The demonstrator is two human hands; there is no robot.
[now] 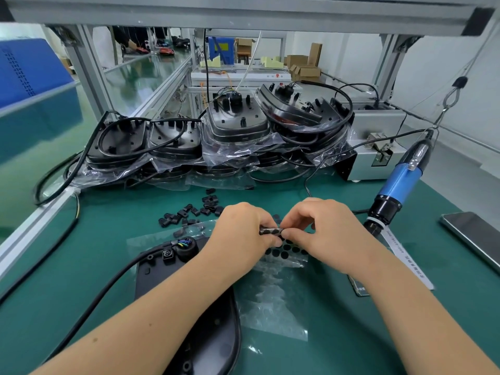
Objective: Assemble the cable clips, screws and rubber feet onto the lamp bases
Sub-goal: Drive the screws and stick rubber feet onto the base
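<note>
— How's the light?
— Bright and even, from overhead. Shadows stay soft: a faint one lies under the forearms on the green counter.
— Any glare?
— Pale sheen on the conveyor belt at far left, white glints on the plastic bags around the stacked lamp bases, and a bright strip along the phone at right.
— Sharpness?
— Crisp in the middle; the far room is soft. Wide-angle bending curves the frame posts and stretches the near forearms.
</note>
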